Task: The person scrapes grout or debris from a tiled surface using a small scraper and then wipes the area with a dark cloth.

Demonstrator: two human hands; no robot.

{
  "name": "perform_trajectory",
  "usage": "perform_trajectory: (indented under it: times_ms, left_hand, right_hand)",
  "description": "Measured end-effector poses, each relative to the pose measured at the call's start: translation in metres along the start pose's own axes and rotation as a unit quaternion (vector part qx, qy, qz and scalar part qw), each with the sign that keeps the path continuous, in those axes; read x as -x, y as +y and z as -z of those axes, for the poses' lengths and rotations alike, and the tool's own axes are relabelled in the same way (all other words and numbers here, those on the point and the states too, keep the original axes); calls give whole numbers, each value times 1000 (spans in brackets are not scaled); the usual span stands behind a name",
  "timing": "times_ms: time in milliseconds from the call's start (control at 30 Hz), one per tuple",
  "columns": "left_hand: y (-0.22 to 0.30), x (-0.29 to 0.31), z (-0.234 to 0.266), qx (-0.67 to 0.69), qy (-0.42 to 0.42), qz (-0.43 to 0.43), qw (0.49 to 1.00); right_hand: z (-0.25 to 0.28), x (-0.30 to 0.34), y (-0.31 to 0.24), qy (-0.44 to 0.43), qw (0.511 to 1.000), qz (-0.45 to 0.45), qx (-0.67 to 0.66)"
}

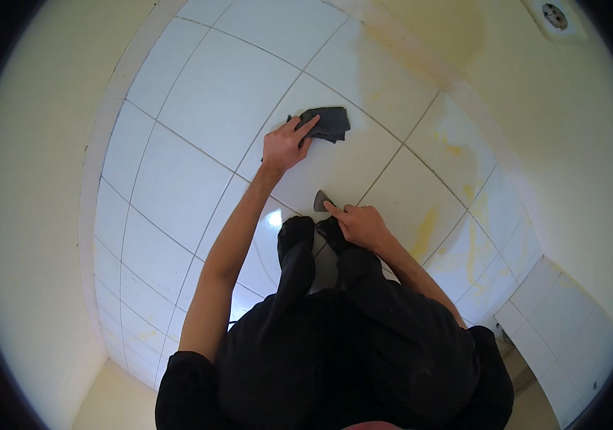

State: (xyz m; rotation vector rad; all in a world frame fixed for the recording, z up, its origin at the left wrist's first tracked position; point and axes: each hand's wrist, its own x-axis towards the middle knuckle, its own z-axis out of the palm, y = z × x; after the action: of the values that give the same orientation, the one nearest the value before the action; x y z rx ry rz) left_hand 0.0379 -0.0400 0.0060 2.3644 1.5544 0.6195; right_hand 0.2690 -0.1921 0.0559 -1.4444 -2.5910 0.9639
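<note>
Ahead of my feet, my left hand (287, 145) presses a folded dark grey cloth (333, 122) against the white tiled floor (224, 79). Its index finger lies along the top of the cloth, and the cloth's far end spreads out flat beyond the fingertips. Closer to my body, my right hand (362, 224) grips a scraper (321, 201) with a flat, flared metal blade. The blade points to the left, low over the tiles just beyond my toes. Most of the scraper's handle is hidden inside the hand.
Yellow smears (427, 233) mark the tiles on the right. Pale yellow walls (37, 179) rise on both sides, with a round fitting (555, 16) at the upper right. My dark-covered feet (296, 233) stand close below the scraper. A tiled ledge (564, 315) lies at lower right.
</note>
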Motion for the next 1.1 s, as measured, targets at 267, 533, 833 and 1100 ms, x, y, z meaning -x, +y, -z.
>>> perform_trajectory:
  times_ms: [267, 533, 833, 1100]
  left_hand:
    - [0, 0, -1, 5, -3, 2, 1000]
    - [1, -1, -1, 12, 12, -2, 1000]
    - [1, -2, 0, 16, 8, -1, 1000]
    - [2, -2, 1, 15, -4, 10, 1000]
  right_hand:
    - [19, -11, 7, -8, 1000, 5, 1]
    - [9, 1, 43, 131, 977, -166, 34]
    - [8, -23, 8, 90, 980, -161, 68]
    - [22, -31, 2, 37, 979, -186, 72]
